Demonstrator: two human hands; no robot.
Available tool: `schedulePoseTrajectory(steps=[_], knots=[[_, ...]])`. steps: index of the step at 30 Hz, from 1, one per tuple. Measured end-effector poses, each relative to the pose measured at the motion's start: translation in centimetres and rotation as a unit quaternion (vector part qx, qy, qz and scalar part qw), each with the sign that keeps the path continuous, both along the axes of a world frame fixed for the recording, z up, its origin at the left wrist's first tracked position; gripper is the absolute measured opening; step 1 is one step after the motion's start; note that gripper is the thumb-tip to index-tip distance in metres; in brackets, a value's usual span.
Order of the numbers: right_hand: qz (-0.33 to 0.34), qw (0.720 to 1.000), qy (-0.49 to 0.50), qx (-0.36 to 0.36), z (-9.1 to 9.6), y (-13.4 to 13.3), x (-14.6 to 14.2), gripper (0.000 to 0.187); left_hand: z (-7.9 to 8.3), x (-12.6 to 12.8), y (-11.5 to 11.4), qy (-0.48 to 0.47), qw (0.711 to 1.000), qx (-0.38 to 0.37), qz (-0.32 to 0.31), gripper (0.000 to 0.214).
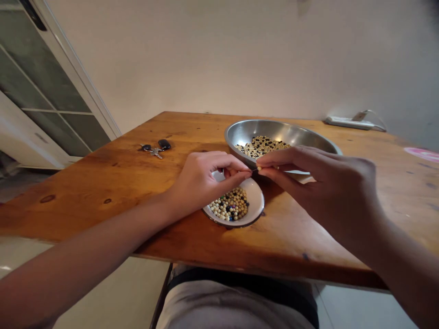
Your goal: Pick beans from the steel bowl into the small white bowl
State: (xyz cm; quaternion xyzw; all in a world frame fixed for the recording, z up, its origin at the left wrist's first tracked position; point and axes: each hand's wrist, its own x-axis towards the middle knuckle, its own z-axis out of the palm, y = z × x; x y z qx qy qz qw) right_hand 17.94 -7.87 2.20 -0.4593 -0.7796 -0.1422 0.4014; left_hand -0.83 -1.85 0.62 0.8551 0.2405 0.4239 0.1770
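Bead met needle between my hands.
My left hand [202, 179] gripped the needle [254, 170], my right hand [320, 183] the bead [259, 168], just above the dish [255, 195]; bowl [247, 130] beyond, keys [156, 148] far left.

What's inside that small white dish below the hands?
Mostly cream beads, with some dark and coloured ones, piled toward its near side. The left hand covers the far left part of the dish, so whatever lies there is hidden. The right hand pinches one bead above it.
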Motion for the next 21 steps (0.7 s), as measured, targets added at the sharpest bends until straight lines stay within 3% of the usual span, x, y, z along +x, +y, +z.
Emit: schedulePoseTrajectory(steps=[5,21], knots=[[0.005,1.000,-0.010,0.025,-0.08,0.17,0.11,0.012,-0.06,0.01,0.07,-0.002,1.000,0.001,0.001,0.018],[0.026,1.000,0.003,0.001,-0.13,0.23,0.12,0.016,0.05,-0.01,-0.06,0.018,1.000,0.018,0.011,0.017]])
